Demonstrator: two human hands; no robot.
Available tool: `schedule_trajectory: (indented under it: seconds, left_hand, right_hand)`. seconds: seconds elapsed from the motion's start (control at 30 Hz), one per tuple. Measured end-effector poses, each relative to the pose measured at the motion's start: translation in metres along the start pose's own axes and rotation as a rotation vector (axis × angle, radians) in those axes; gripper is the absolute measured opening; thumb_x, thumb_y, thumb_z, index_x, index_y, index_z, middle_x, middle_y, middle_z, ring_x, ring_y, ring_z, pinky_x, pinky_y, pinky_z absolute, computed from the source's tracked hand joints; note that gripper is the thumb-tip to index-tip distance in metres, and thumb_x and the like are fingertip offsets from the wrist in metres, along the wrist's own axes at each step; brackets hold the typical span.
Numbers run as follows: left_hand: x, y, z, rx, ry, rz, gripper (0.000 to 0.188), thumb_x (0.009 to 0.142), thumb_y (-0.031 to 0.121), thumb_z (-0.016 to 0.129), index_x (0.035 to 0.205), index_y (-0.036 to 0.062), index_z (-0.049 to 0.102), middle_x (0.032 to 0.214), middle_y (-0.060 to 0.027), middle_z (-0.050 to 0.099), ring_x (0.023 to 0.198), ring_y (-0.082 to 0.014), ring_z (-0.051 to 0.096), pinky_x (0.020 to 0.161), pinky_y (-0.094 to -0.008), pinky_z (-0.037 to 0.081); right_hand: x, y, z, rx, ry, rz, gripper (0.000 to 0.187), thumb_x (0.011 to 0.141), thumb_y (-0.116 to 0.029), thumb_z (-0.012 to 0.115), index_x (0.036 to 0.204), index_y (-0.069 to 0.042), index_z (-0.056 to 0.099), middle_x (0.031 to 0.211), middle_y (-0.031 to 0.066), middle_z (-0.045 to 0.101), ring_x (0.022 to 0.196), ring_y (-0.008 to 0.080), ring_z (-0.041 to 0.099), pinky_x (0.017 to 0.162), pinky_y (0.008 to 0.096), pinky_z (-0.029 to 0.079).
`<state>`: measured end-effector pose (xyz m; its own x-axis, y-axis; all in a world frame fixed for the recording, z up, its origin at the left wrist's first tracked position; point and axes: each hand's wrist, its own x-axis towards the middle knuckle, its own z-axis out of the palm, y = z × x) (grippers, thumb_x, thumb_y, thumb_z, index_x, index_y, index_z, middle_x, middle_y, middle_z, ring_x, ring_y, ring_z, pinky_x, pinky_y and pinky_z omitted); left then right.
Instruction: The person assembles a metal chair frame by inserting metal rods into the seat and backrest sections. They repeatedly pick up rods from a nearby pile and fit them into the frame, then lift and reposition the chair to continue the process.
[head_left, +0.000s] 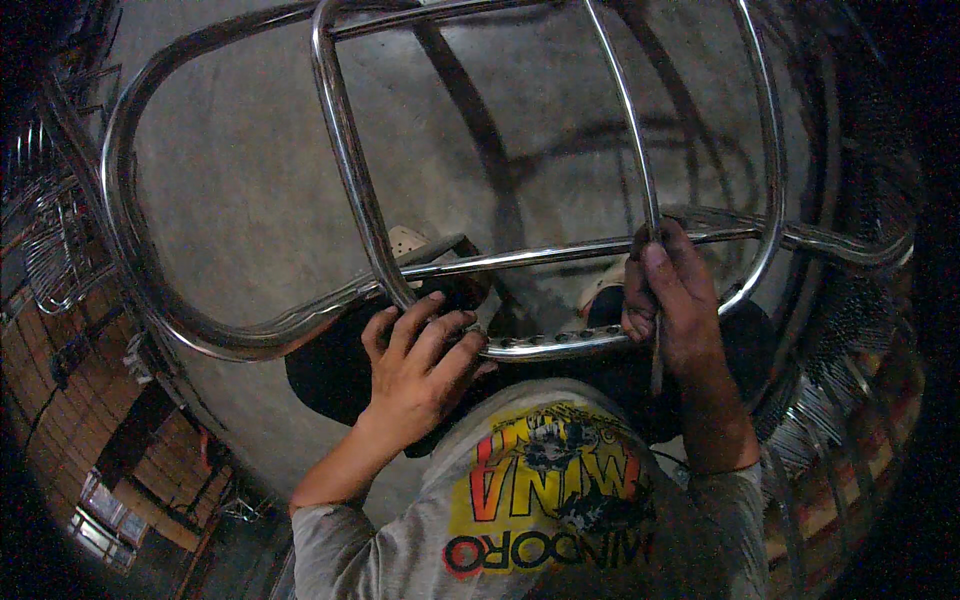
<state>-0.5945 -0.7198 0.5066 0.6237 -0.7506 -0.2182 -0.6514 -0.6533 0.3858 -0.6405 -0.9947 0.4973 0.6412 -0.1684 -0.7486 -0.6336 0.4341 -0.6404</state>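
A large chrome tubular frame [350, 150], resembling a chair frame, rests across my lap and reaches past the upper edge. My left hand [412, 360] lies over its near bent tube, the fingers curled over the metal. Along that near tube [560, 348] runs a row of round holes. My right hand [672, 290] is closed, thumb and fingers pinching a slender shiny metal rod [630, 110] that comes down from the upper edge beside a crossbar [540, 257]. Below this hand a thin flat end [657, 365] sticks out; whether it belongs to the rod, I cannot tell.
Grey concrete floor [250, 150] lies under the frame, marked by its shadows. Stacked metal pieces [65, 250] stand at the left, near brown panels [50, 350]. More bundled metal rods [830, 420] are at the right. A wide looped tube [110, 170] juts out left.
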Motion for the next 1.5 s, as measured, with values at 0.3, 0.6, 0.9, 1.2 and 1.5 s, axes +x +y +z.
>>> schedule_trajectory:
  seconds: [0.3, 0.6, 0.9, 1.2, 1.5]
  left_hand:
    - [0.004, 0.011, 0.007, -0.060, 0.001, 0.020, 0.037, 0.075, 0.032, 0.077, 0.109, 0.0204, 0.067, 0.115, -0.0002, 0.063, 0.121, -0.0265, 0.051, 0.103, -0.0511, 0.025]
    - [0.013, 0.017, 0.001, -0.176, 0.006, 0.023, 0.040, 0.075, 0.030, 0.076, 0.111, 0.0176, 0.065, 0.114, -0.0005, 0.063, 0.117, -0.0254, 0.053, 0.100, -0.0502, 0.028]
    - [0.025, 0.025, -0.009, -0.203, 0.001, 0.060, 0.036, 0.078, 0.026, 0.073, 0.111, 0.0136, 0.064, 0.113, -0.0018, 0.062, 0.111, -0.0225, 0.055, 0.091, -0.0448, 0.035]
    - [0.039, 0.033, -0.007, -0.222, -0.052, 0.145, 0.035, 0.082, 0.026, 0.069, 0.112, 0.0112, 0.062, 0.113, -0.0028, 0.062, 0.102, -0.0206, 0.058, 0.087, -0.0417, 0.038]
    - [0.047, 0.044, 0.004, -0.272, -0.095, 0.173, 0.037, 0.083, 0.025, 0.067, 0.117, 0.0111, 0.063, 0.104, -0.0055, 0.065, 0.085, -0.0232, 0.063, 0.069, -0.0361, 0.048]
  right_hand:
    - [0.001, -0.002, 0.008, 0.018, 0.032, -0.003, 0.025, 0.101, -0.031, 0.046, 0.110, -0.007, 0.047, 0.058, -0.0016, 0.037, 0.044, 0.0076, 0.035, 0.042, 0.0247, 0.036]
    - [-0.001, -0.008, 0.018, 0.039, 0.077, 0.047, 0.023, 0.101, -0.029, 0.046, 0.111, -0.008, 0.046, 0.059, -0.0014, 0.038, 0.044, 0.0074, 0.035, 0.041, 0.0243, 0.034]
    - [-0.003, -0.010, 0.018, 0.066, 0.022, 0.073, 0.031, 0.100, -0.032, 0.051, 0.118, -0.006, 0.047, 0.081, -0.0005, 0.048, 0.065, 0.0067, 0.046, 0.047, 0.0242, 0.040]
    - [0.001, -0.009, 0.012, 0.017, -0.087, -0.008, 0.027, 0.101, -0.032, 0.049, 0.109, -0.007, 0.047, 0.067, -0.0030, 0.044, 0.053, 0.0069, 0.043, 0.045, 0.0255, 0.038]
    - [0.007, -0.012, 0.019, -0.112, 0.047, 0.131, 0.039, 0.101, -0.037, 0.048, 0.120, -0.004, 0.047, 0.082, 0.0088, 0.056, 0.072, 0.0173, 0.057, 0.064, 0.0342, 0.050]
